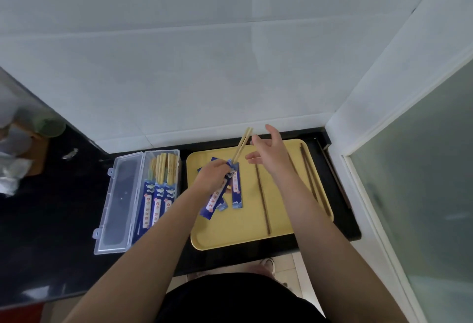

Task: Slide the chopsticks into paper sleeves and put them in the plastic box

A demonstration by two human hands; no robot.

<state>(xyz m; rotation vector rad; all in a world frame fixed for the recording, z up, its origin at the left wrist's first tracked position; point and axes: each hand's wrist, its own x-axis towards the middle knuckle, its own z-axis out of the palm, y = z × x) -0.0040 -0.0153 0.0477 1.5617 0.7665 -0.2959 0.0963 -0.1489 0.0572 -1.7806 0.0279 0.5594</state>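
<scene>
A pair of pale wooden chopsticks (pixel 243 144) stood half inside a blue printed paper sleeve (pixel 217 196), which the left hand (pixel 213 175) pinched above the yellow plastic tray (pixel 230 233) at centre frame. The right hand (pixel 268 153) hovered just beside, fingers spread and empty. Left of the tray, the clear plastic box (pixel 138 194) held several sleeved pairs.

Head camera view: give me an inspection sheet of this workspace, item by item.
Surface: black counter with a yellow tray on it.
Job's things: open clear plastic box holding sleeved chopsticks; a pale pair partly inside a blue sleeve; another blue sleeve and dark loose chopsticks on the tray.
Clutter: blurred items at far left, not identifiable.
Grippers: left hand grips the sleeve; right hand open beside the pale pair's top.
Cables: nothing seen.
Surroundings: white tiled wall; frosted glass panel at right.
</scene>
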